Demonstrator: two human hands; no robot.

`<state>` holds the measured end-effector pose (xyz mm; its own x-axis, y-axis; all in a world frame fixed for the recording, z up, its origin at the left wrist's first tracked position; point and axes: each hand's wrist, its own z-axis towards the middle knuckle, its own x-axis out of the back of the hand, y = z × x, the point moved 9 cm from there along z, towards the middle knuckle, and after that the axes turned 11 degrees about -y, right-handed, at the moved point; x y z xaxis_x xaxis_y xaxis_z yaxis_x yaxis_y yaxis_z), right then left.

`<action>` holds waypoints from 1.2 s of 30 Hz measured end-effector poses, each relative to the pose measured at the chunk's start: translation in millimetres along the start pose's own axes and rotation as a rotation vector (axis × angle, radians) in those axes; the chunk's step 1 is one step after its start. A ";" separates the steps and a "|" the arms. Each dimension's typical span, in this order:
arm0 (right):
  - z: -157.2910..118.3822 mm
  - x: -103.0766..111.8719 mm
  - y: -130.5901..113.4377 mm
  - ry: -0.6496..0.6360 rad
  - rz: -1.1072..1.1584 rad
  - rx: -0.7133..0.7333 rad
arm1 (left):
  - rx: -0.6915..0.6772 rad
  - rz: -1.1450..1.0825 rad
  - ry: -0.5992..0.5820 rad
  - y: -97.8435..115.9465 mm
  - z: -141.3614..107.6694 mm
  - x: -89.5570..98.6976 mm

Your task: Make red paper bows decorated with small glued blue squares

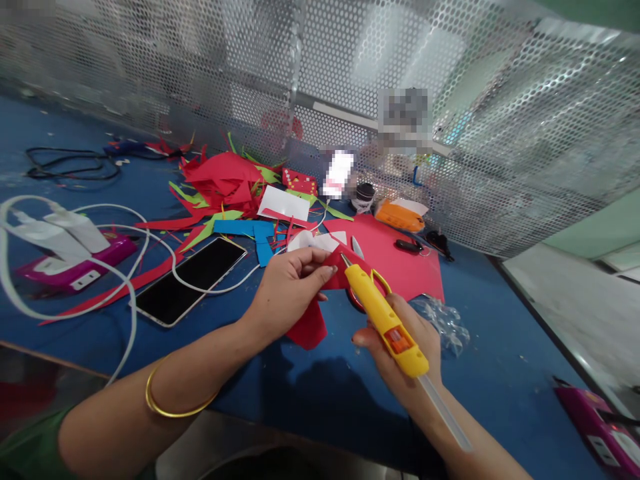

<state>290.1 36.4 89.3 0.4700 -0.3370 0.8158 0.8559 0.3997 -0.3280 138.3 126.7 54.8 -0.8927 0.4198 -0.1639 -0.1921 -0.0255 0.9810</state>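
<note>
No readable text, labels, brands — or numbers

Tabletop [515,360] passable at right, white cable [133,320] looping across left, perforated screen [340,60] blocking behind

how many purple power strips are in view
2. One purple power strip is at the left, with white chargers on it; the other purple power strip is at the lower right, cut off by the picture's edge.
</note>
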 end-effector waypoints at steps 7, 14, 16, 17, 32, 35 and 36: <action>1.6 -0.3 -1.4 0.005 -0.016 0.017 | 0.000 0.010 -0.010 -0.4 0.0 -0.6; -0.8 0.7 -2.4 0.020 -0.018 0.022 | -0.002 0.002 -0.004 0.9 0.8 -0.5; -0.8 1.5 -5.0 0.032 -0.027 0.045 | -0.008 0.002 -0.004 0.4 0.8 -0.5; -0.5 1.6 -6.2 0.035 -0.032 0.055 | -0.014 0.003 -0.005 0.3 0.9 -0.4; 0.0 5.5 -10.9 0.037 -0.097 0.055 | -0.009 -0.008 0.007 0.6 0.2 0.7; 0.9 6.5 -14.2 0.050 -0.123 0.078 | -0.002 -0.018 0.002 -0.2 0.4 0.3; 1.4 5.7 -14.8 0.044 -0.133 0.087 | -0.004 -0.023 0.002 -0.4 0.6 0.4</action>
<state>279.8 29.7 99.5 0.3647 -0.4276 0.8272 0.8901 0.4208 -0.1750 138.2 127.4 54.5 -0.8890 0.4183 -0.1863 -0.2140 -0.0199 0.9766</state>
